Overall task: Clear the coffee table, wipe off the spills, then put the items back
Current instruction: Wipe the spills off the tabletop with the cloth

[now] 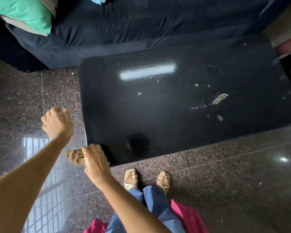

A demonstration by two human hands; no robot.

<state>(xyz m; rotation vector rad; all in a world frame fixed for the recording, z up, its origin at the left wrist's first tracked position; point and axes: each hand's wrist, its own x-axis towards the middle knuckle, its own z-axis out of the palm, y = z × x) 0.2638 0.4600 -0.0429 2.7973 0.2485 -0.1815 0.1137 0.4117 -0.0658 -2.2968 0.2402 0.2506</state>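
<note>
Right hand (95, 159) grips a bunched brown cloth (74, 156) at the coffee table (158, 115) corner — scraps (219, 98) lie well beyond its fingers; left hand (56, 122) hangs loosely curled, holding nothing

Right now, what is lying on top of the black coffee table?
On the glossy black coffee table lie a torn beige scrap, small crumbs and droplets. The right hand, holding a brown cloth, hides the near corner.

Dim — tabletop glare, perhaps motion-blurred.
</note>
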